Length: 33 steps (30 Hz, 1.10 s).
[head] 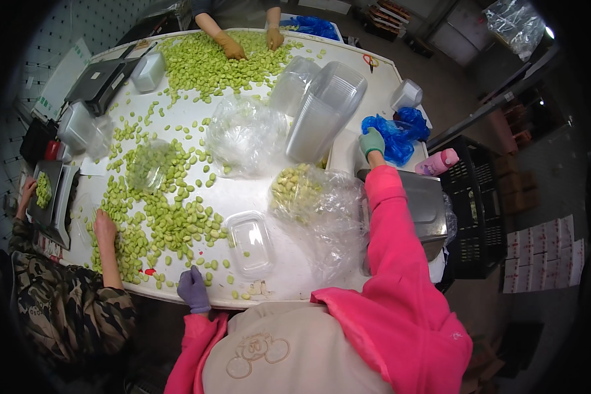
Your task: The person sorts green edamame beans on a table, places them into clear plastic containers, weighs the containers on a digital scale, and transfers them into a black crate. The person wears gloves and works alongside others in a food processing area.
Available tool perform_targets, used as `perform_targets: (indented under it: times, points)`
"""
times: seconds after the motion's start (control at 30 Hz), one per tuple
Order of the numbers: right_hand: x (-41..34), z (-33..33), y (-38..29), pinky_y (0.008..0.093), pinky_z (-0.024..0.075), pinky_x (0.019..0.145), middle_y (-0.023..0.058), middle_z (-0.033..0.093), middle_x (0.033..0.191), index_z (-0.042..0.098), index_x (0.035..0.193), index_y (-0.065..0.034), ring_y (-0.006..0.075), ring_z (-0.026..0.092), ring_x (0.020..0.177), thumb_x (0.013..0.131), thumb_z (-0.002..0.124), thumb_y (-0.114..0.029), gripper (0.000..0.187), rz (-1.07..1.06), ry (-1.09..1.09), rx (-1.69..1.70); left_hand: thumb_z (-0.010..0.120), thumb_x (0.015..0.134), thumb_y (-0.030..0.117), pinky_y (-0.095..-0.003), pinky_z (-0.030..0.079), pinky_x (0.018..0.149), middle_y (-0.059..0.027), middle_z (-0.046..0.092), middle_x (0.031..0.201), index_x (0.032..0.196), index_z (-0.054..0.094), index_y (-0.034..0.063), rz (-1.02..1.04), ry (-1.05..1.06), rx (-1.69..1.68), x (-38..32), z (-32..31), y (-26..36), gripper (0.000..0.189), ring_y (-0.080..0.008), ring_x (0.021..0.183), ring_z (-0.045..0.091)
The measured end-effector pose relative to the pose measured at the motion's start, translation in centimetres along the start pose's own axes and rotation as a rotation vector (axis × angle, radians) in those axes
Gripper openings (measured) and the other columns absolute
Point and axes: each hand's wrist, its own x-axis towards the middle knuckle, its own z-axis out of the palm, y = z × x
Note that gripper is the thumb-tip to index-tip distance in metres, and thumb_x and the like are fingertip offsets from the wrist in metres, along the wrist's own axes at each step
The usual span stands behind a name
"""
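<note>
My right hand (373,142), in a green glove, reaches out to crumpled blue plastic bags (393,133) at the table's right side; its fingers touch the plastic, but whether they grip it is unclear. My left hand (193,288), in a purple glove, rests at the near table edge beside scattered shelled green beans (175,221), with its fingers curled; nothing shows in it. Between my hands lie a clear plastic tray (250,241) with a bean in it and a clear bag of paler beans (298,189). Tall nested clear plastic containers (327,111) lean beyond the bag.
Co-workers' hands work at the far bean heap (216,64) and at the left by a scale (54,197). A pink bottle (437,162), a metal container (418,207) and a black crate (475,212) are at the right. Orange-handled scissors (371,61) lie near the far right corner.
</note>
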Motion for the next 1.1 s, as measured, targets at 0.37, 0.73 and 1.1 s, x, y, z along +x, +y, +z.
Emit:
perform_targets:
  times: [0.37, 0.73, 1.1]
  points:
    - [4.5, -0.6, 4.8, 0.0382, 0.0507, 0.073, 0.014, 0.07, 0.083, 0.073, 0.092, -0.0054, 0.03, 0.066, 0.078, 0.076, 0.065, -0.02, 0.022, -0.056, -0.126, 0.398, 0.067, 0.088, 0.017, -0.0394, 0.037, 0.048, -0.011, 0.052, 0.056, 0.063, 0.054, 0.0031, 0.018, 0.05, 0.037, 0.1, 1.4, -0.8, 0.032, -0.0249, 0.047, 0.047]
    - [-7.0, -16.1, -3.8, 0.026, 0.0506, 0.071, 0.0044, 0.063, 0.089, 0.064, 0.101, 0.0009, 0.0117, 0.059, 0.075, 0.085, 0.062, -0.008, 0.019, -0.178, -0.265, 1.184, 0.064, 0.09, 0.021, -0.0389, 0.037, 0.049, -0.0122, 0.05, 0.057, 0.062, 0.053, 0.0024, 0.055, 0.002, 0.129, 0.4, 0.2, 0.7, 0.035, -0.0249, 0.048, 0.046]
    - [-26.1, -16.9, -12.2, 0.0278, 0.051, 0.074, 0.0064, 0.061, 0.088, 0.061, 0.094, 0.0014, 0.0147, 0.061, 0.079, 0.082, 0.062, -0.002, 0.013, -0.046, -1.202, 1.292, 0.065, 0.088, 0.023, -0.0418, 0.042, 0.051, -0.0113, 0.056, 0.06, 0.06, 0.056, 0.0054, 0.056, 0.048, 0.135, 0.2, 0.0, 1.4, 0.034, -0.0312, 0.052, 0.056]
